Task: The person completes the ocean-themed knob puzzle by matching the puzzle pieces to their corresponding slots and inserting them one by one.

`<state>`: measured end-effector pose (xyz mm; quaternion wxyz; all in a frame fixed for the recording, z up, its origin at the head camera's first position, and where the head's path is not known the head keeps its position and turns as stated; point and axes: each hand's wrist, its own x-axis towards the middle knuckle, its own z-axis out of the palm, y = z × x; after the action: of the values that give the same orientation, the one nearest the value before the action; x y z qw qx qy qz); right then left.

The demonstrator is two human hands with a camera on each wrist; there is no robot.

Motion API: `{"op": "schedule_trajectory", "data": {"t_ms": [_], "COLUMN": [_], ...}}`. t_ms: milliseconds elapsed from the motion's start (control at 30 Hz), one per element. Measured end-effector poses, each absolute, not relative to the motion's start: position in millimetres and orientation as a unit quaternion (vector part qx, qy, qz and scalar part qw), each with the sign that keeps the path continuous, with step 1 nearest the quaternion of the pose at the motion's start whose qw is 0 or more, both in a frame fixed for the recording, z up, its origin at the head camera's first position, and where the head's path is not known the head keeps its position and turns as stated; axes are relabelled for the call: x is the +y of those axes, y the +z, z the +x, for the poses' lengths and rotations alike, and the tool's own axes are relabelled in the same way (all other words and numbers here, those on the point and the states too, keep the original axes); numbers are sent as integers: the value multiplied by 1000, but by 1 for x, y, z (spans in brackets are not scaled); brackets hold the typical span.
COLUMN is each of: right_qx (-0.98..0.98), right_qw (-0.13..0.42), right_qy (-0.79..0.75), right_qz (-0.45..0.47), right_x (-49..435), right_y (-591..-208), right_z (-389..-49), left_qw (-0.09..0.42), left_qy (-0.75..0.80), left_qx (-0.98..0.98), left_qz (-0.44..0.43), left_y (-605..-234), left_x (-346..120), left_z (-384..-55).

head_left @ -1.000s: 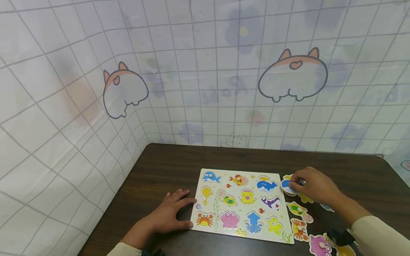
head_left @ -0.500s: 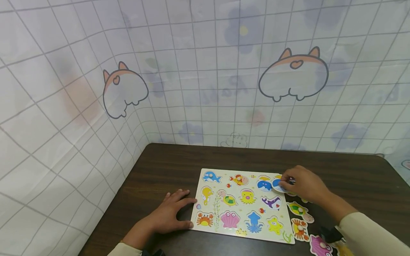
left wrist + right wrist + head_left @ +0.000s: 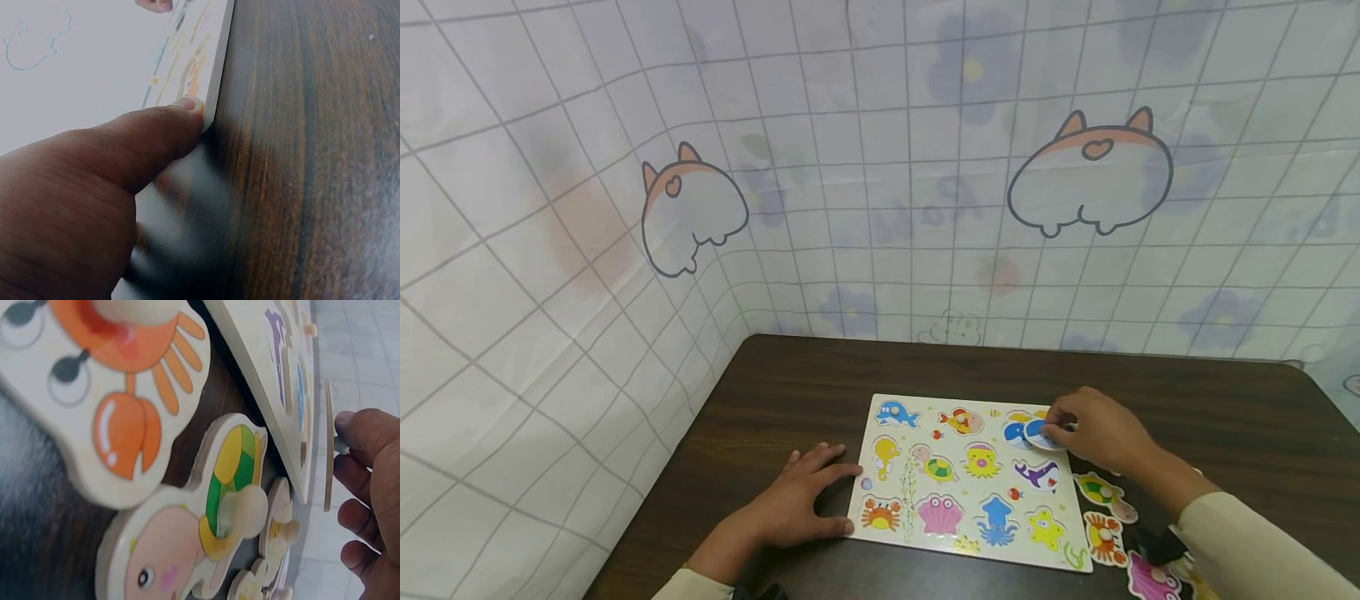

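Note:
A cream sea-animal peg puzzle board (image 3: 928, 405) lies on the dark table. My left hand (image 3: 797, 502) rests at its left side, fingers spread, with thumb and index fingertip touching the edge. In the left wrist view the thumb (image 3: 156, 134) meets the board's corner. My right hand (image 3: 1101, 429) pinches the peg of a blue whale piece (image 3: 1035, 434) between thumb and finger. That piece is held over the board's upper right, partly covering the whale picture (image 3: 1013, 433). In the right wrist view the whale piece (image 3: 329, 465) appears edge-on, tilted and apart from the board.
Loose pieces lie right of the board: a turtle (image 3: 1097, 489), a crab (image 3: 1105, 537), a pink shell (image 3: 1150, 577) and others partly hidden under the right arm. A dolphin piece (image 3: 895, 413) and a fish piece (image 3: 961, 421) sit in the board. A patterned curtain (image 3: 880, 208) hangs behind.
My right hand has moved left with the whale piece, from the loose pieces beside the board to above the board's upper right. The left hand has stayed put.

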<state>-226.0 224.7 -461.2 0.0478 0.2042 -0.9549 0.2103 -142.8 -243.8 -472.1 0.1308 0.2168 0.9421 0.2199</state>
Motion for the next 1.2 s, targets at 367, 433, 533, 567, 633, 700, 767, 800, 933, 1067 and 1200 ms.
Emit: {"op": "schedule_trajectory", "data": {"t_ms": [367,433,533,567,633,700,767,800,933,1067,1200], "right_qx": [-953,-953,-955,-956,-957,-957,-957,-957,-956,-958,-959], "right_qw": [46,44,41,39,35,32,30,28,27,24,18], "right_qy": [216,216,214,213,212,213,214,215,214,209,207], "right_qz": [208,206,201,199,195,193,192,194,197,195,191], "right_x": [213,211,208,207,205,203,201,201,198,195,193], "right_y": [-461,-462,-462,-462,-463,-463,-463,-464,-465,-467,-467], "right_z": [-227,-228,-229,-229,-229,-230,-231,-231,-233,-235,-236], "left_qw": [126,125,124,124,124,124,123,123,121,121,120], "left_qy": [225,226,227,228,228,228,227,228,232,230,233], "left_qx": [940,940,940,940,940,940,940,940,938,938,937], "left_qz": [223,224,224,224,223,223,223,224,228,228,230], "left_y": [-474,-474,-474,-474,-473,-473,-472,-472,-471,-472,-472], "left_x": [-245,-245,-245,-245,-244,-244,-243,-243,-243,-244,-244], "left_z": [-142,-142,-141,-141,-141,-141,-140,-140,-140,-140,-140]}}
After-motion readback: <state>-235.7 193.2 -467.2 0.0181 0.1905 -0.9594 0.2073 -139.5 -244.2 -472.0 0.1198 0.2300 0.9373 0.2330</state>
